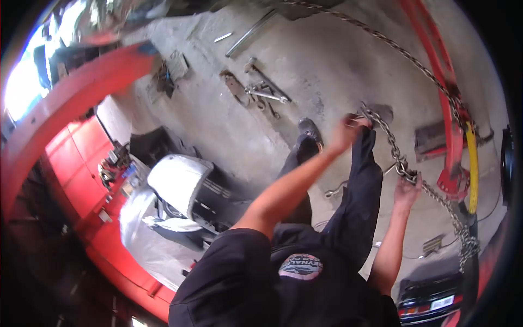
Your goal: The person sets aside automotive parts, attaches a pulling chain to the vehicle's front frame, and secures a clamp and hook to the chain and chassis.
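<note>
A heavy metal chain (pixel 391 140) runs between my two hands, over the concrete floor and beside my leg. My right hand (pixel 407 192) is closed around a bunched part of it, and more chain hangs from there toward a red steel frame. My left hand (pixel 351 131), slightly blurred, is stretched across my body with its fingers closed at the chain's far end, near my shoe. Those fingertips are partly hidden. Close to the right hand, a thin metal rod with a hooked end (pixel 333 192) shows beside my trouser leg.
A red steel post (pixel 444 76) with a yellow hose (pixel 472 169) stands at right, a second chain (pixel 381 37) stretched to it. Wrenches (pixel 267 96) and a metal bar (pixel 250 32) lie on the floor. At left are a red arm (pixel 81 92) and a silver car panel (pixel 177 180).
</note>
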